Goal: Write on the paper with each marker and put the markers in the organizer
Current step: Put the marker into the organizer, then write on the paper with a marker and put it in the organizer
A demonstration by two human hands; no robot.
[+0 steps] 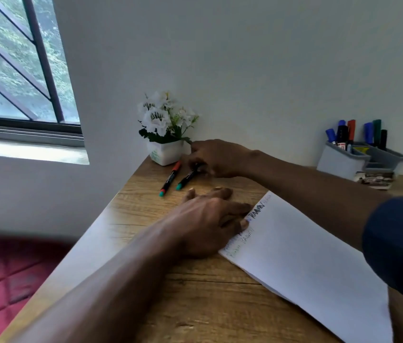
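Note:
Two markers lie side by side on the wooden table near the flower pot. The left marker (170, 179) has a red cap and a teal end. My right hand (216, 158) reaches across and pinches the cap end of the right marker (187, 180), a black one with a teal end. My left hand (210, 224) lies flat with straight fingers, pressing the left edge of the white paper (307, 256), which carries several lines of writing. The grey organizer (341, 162) stands at the back right and holds several blue, red, green and black markers.
A white pot of white flowers (164, 134) stands in the table's far corner against the wall. A small printed box (376, 180) lies in front of the organizer. The table's left edge (91, 233) drops off beside a red cushion. A window is at the upper left.

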